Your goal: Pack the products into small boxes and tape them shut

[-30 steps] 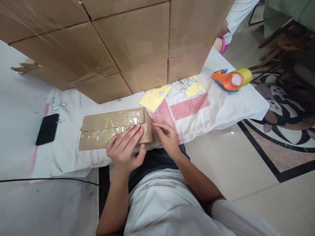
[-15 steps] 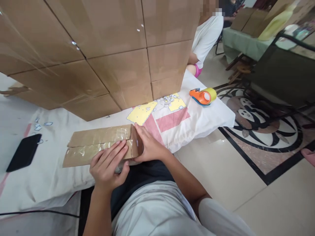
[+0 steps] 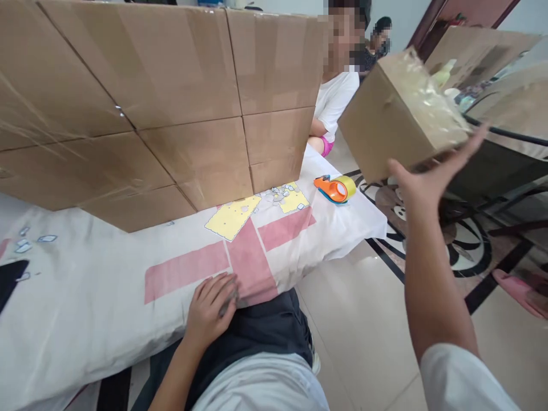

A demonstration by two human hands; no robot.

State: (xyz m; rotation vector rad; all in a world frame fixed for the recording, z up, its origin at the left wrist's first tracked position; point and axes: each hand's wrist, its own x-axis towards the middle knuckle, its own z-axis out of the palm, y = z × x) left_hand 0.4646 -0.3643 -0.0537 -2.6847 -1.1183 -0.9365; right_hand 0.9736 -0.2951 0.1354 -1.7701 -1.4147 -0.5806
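Cardboard box (image 3: pixel 381 125) held in wide-spread right hand (image 3: pixel 428 185); left hand (image 3: pixel 210 303) half-open on tablecloth (image 3: pixel 107 291).

Worn: pale top (image 3: pixel 261 383), dark lower garment (image 3: pixel 269 330), short sleeve.
Top light grey-white, plain, loose soft cloth, creased across the front; right sleeve (image 3: pixel 464 374) same pale shade, ends near the elbow. Lower garment near-black with bluish cast, matte, folded at the lap; its full length cannot be seen. Left hand (image 3: pixel 213 303) and right hand (image 3: pixel 428 180) bare.
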